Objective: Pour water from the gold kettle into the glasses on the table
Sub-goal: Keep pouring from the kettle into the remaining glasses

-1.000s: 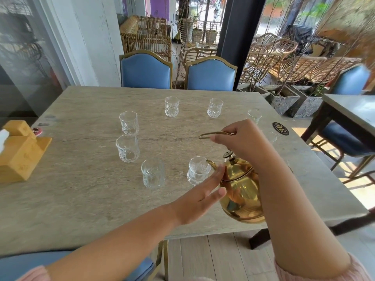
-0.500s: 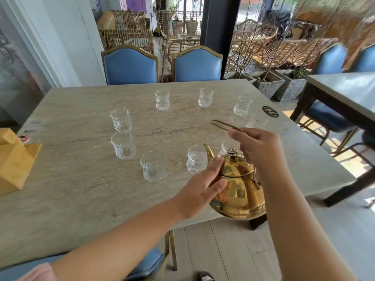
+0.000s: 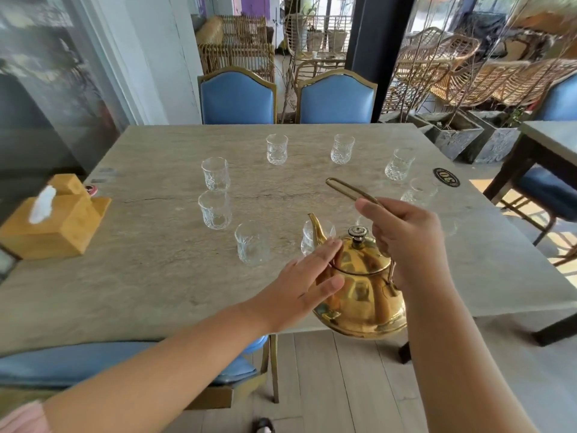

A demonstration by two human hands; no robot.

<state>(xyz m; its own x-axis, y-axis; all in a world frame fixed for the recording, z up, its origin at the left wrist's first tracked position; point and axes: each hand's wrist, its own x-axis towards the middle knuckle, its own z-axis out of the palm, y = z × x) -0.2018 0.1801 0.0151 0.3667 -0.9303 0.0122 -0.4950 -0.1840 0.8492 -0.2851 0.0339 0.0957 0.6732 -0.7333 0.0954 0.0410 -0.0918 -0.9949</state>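
Observation:
The gold kettle hangs over the near edge of the stone table, roughly upright. My right hand grips its thin handle from above. My left hand lies flat, fingers apart, against the kettle's left side below the spout. The spout tip is in front of a cut glass near the table's front. Several more clear glasses stand in a ring, among them one at the near left, one at the far middle and one at the far right. Another glass is partly hidden behind my right hand.
A wooden tissue box sits at the table's left edge. Two blue chairs stand at the far side and one blue seat is below the near edge. A second table with a blue chair is at the right.
The kettle has tipped back from its lean toward the front glass to nearly upright, and the handle has risen. My left hand stays on its side.

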